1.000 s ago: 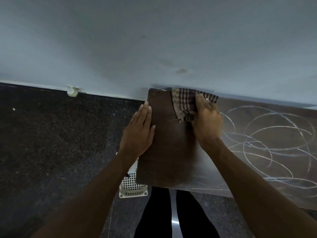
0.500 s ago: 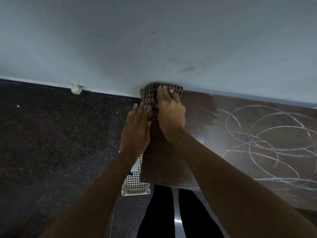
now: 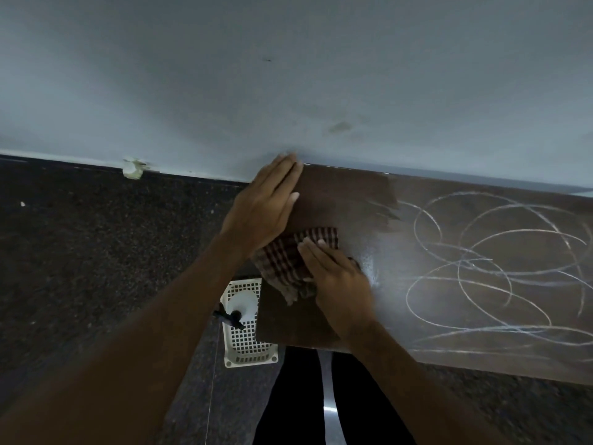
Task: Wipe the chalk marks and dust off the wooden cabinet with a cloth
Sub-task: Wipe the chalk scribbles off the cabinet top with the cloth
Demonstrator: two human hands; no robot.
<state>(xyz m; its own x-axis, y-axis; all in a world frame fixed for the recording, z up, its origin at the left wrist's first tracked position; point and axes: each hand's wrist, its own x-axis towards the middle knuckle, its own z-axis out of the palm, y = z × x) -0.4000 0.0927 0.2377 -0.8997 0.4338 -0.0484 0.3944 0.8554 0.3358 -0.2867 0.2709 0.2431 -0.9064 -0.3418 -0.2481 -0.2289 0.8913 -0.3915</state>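
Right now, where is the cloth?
The checked cloth lies on the cabinet top near its left edge, pressed under the right hand, beside the left hand.

You stand in a plain indoor room, likely domestic or institutional; which one cannot be told. A painted pale wall (image 3: 288, 75) meets a dark speckled stone floor (image 3: 80, 252) along a thin skirting line. A brown wooden cabinet (image 3: 449, 354) stands against the wall, and a white plastic basket (image 3: 247, 348) sits on the floor beside it.
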